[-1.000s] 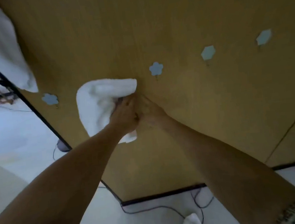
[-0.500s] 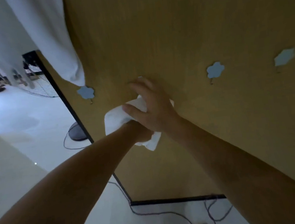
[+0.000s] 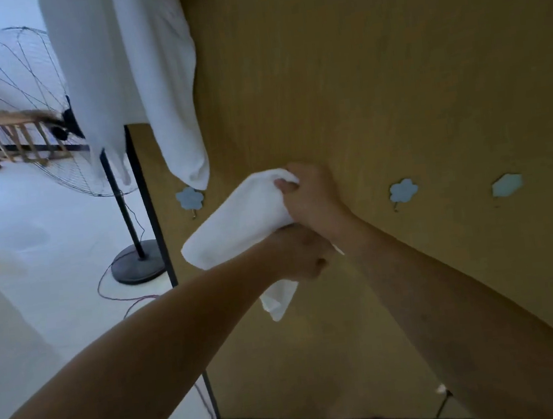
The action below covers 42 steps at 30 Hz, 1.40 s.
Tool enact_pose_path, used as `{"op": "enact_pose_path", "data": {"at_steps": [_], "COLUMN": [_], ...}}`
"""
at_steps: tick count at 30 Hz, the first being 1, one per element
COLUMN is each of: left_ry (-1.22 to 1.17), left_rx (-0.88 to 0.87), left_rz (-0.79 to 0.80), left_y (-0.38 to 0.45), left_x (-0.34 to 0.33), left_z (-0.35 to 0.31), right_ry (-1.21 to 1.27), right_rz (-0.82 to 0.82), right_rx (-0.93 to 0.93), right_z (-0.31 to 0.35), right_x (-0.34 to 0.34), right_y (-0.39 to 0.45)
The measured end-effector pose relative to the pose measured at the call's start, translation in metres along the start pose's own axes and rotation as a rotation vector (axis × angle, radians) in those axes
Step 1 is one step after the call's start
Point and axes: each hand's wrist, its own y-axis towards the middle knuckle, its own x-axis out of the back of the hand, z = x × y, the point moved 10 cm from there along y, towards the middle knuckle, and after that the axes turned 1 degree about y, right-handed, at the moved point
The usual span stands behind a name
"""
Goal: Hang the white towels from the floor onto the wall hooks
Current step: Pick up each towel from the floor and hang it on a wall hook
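Note:
A small white towel (image 3: 239,224) is bunched against the brown wooden wall (image 3: 374,77), held by both hands. My right hand (image 3: 311,195) pinches its top edge, fingers curled into the cloth. My left hand (image 3: 302,254) grips its lower part, and a corner hangs below that fist. A blue flower-shaped hook (image 3: 190,198) sits just left of the towel. Two more blue hooks, a flower (image 3: 403,190) and a hexagon (image 3: 506,185), are on the wall to the right. Whether a hook lies behind the towel is hidden.
A large white cloth (image 3: 136,80) hangs over the wall's upper left edge. A standing fan (image 3: 50,114) with a round black base (image 3: 138,263) stands on the white floor at left, its cable trailing along the wall's foot. A wooden rail (image 3: 1,137) is far left.
The view has swung left and up, so the fan and hanging cloth came in. My right hand went from lying flat over the towel to pinching its top edge; the towel spread out leftward.

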Motion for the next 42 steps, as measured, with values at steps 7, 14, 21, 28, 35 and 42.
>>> {"op": "enact_pose_path", "data": {"at_steps": [7, 14, 21, 28, 35, 42], "left_ry": [-0.036, -0.505, -0.603, -0.563, -0.453, -0.426], "left_rx": [-0.091, 0.236, 0.276, 0.276, 0.251, 0.132], "left_rz": [-0.986, -0.868, -0.732, -0.764, -1.052, -1.365], "left_y": [-0.072, -0.070, -0.067, -0.066, -0.073, -0.090], "left_x": [0.197, 0.276, 0.306, 0.354, 0.417, 0.478], "left_z": [-0.035, -0.002, -0.012, 0.009, 0.067, 0.102], "right_ry": [0.089, 0.200, 0.259, 0.264, -0.106, -0.396], "right_rz": [-0.163, -0.097, 0.014, -0.011, -0.184, -0.572], "right_rx": [0.106, 0.217, 0.248, 0.251, 0.276, 0.965], "right_z": [0.062, 0.108, 0.113, 0.127, 0.174, 0.279], "right_x": [0.127, 0.189, 0.213, 0.228, 0.249, 0.256], "right_y": [0.012, 0.008, 0.014, 0.045, 0.113, 0.105]}}
